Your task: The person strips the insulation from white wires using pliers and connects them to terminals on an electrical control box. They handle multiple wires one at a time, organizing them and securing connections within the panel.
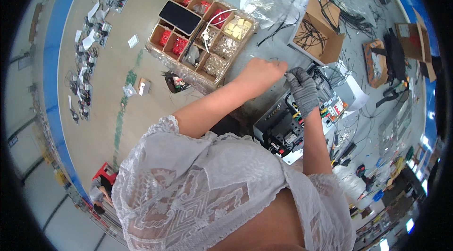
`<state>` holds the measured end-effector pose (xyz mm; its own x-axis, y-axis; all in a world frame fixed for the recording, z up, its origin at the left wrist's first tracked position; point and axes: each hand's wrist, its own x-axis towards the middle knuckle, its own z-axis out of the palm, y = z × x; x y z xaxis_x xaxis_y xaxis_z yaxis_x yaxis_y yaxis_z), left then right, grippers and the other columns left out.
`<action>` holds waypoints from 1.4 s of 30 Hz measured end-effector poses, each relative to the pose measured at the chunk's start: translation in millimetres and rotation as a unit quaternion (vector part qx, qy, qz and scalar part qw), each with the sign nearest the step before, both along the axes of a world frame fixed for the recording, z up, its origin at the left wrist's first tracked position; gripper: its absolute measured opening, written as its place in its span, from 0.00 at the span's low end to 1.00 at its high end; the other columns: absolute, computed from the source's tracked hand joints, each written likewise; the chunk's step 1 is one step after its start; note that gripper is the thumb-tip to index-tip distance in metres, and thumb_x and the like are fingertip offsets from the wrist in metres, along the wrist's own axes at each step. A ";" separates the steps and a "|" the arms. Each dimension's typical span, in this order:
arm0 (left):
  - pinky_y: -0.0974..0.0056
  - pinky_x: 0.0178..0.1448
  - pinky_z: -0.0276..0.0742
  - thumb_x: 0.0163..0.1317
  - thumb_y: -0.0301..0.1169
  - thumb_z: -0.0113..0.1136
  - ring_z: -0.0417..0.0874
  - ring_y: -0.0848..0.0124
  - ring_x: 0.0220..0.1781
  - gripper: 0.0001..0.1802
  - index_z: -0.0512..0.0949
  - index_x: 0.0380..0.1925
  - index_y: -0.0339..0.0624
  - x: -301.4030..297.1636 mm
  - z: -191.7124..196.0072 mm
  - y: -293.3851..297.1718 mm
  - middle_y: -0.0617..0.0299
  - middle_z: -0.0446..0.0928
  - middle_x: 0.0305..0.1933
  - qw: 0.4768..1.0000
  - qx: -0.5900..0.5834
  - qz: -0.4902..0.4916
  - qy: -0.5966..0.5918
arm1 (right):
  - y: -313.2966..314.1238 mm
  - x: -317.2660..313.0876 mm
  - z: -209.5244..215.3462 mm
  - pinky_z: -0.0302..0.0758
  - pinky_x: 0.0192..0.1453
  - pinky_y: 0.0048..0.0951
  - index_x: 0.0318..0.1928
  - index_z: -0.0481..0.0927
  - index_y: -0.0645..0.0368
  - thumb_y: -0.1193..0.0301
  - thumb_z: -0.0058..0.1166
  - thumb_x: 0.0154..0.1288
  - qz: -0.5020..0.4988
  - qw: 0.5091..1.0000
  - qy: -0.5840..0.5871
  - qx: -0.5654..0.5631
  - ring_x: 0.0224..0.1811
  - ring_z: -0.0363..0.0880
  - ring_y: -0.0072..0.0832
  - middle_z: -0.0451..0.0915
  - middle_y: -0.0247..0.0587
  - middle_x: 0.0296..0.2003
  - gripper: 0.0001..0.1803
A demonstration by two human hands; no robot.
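Head view: two hands meet near the middle of the picture, close to the near end of an electrical unit [289,134] on the table [277,45].
Left hand: bare [260,78], its fingers curled in at the tips; whether they grip something is too small to tell.
Right hand: in a grey knit glove [302,91], fingers bent, just beside the left fingertips; whether it grips anything cannot be told.
Electrical unit: below and beside the gloved hand, partly hidden by that hand and its forearm, with black parts and coloured wires.
Parts tray: a cardboard tray [181,69] with compartments, left of the unit, holding red pieces [179,46], yellow pieces [237,27] and small metal pieces [214,65].
Phone: black [180,17], lying across the tray's compartments.
Cardboard box: open [334,49], beyond the gloved hand, with black wires [309,34] inside.
Plastic bag: clear and crumpled [271,5], between tray and box.
Power drill: at lower right [364,175], well apart from both hands.
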<state>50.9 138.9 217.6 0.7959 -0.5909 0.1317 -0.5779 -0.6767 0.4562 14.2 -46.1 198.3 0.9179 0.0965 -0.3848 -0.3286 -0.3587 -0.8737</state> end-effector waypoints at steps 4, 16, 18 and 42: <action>0.61 0.27 0.74 0.55 0.24 0.57 0.81 0.63 0.24 0.06 0.72 0.33 0.41 -9.7 -0.8 13.0 0.60 0.75 0.21 0.984 -0.158 0.067 0.042 | 16.9 1.9 9.2 0.67 0.30 0.22 0.33 0.76 0.59 0.69 0.55 0.66 -0.104 0.993 -0.028 0.040 0.24 0.67 0.17 0.72 0.29 0.22 0.08; 0.78 0.32 0.60 0.66 0.29 0.57 0.64 0.88 0.28 0.07 0.78 0.41 0.38 -49.4 -21.1 36.4 0.75 0.71 0.26 0.639 -0.556 0.263 0.463 | 68.0 -6.3 9.6 0.63 0.34 0.19 0.34 0.75 0.56 0.67 0.56 0.66 -0.058 0.978 0.149 0.133 0.30 0.63 0.13 0.70 0.23 0.27 0.07; 0.77 0.32 0.61 0.66 0.29 0.56 0.64 0.88 0.28 0.07 0.77 0.40 0.38 -50.2 -20.9 43.3 0.75 0.71 0.27 0.626 -0.567 0.245 0.475 | 72.9 -1.1 22.2 0.63 0.33 0.18 0.36 0.76 0.56 0.67 0.57 0.65 -0.062 0.963 0.205 0.163 0.30 0.64 0.13 0.69 0.23 0.27 0.07; 0.79 0.33 0.62 0.67 0.27 0.54 0.67 0.88 0.29 0.05 0.75 0.38 0.37 -38.7 -29.5 58.6 0.73 0.72 0.28 0.570 -0.619 0.299 0.451 | 87.6 2.5 19.0 0.70 0.47 0.22 0.41 0.79 0.61 0.75 0.53 0.65 -0.041 0.996 0.064 0.047 0.38 0.72 0.19 0.78 0.31 0.36 0.05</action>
<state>12.2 197.5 188.1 0.8800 -0.0769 -0.4686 0.4336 0.5326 0.7269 16.6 41.4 217.3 0.8677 0.0652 -0.4928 -0.4648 -0.2450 -0.8508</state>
